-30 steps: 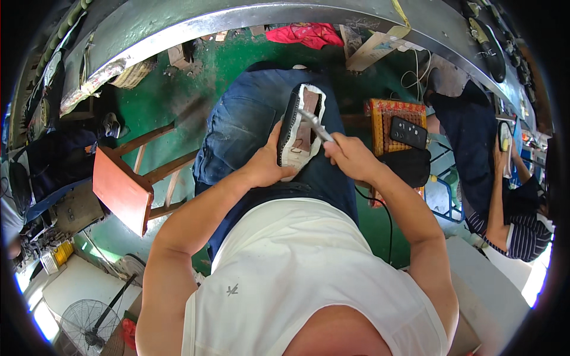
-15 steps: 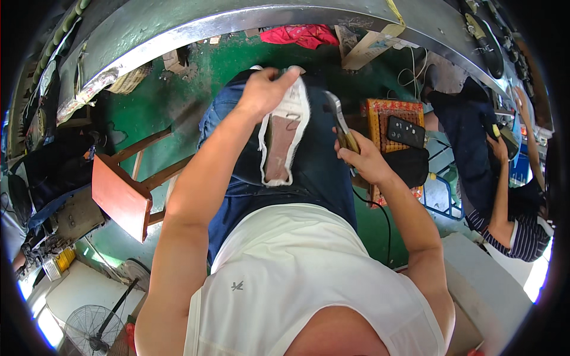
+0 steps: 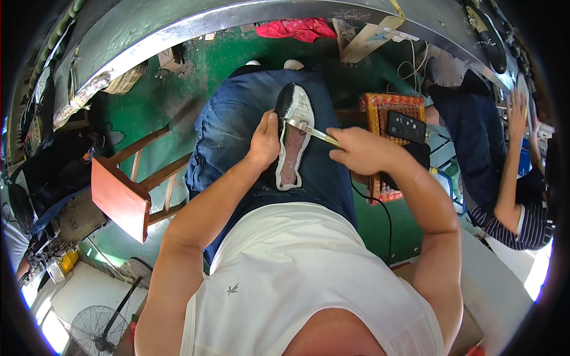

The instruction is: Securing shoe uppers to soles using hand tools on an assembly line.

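Note:
Across my thighs lies an unfinished shoe (image 3: 290,160), bottom up, its toe pointing away from me. A pale folded margin runs round a brownish inner sole, and black upper shows along its left side. My left hand (image 3: 266,141) is closed on the shoe's left edge, thumb along the side. In my right hand (image 3: 361,149) is a metal-headed hammer (image 3: 322,136), gripped by its handle. The hammer's head rests on or just over the forefoot; exact contact is hard to tell.
On my right, a phone (image 3: 406,127) lies on a beaded red-and-yellow seat (image 3: 375,110), beside a black cable (image 3: 389,222). A reddish wooden stool (image 3: 120,199) stands left. A metal-edged bench (image 3: 196,29) curves ahead. Another person (image 3: 516,207) works at far right.
The shoe has come down onto my lap and turned slightly. My left hand has shifted from its toe to its left side. My right hand has brought the hammer left, over the shoe.

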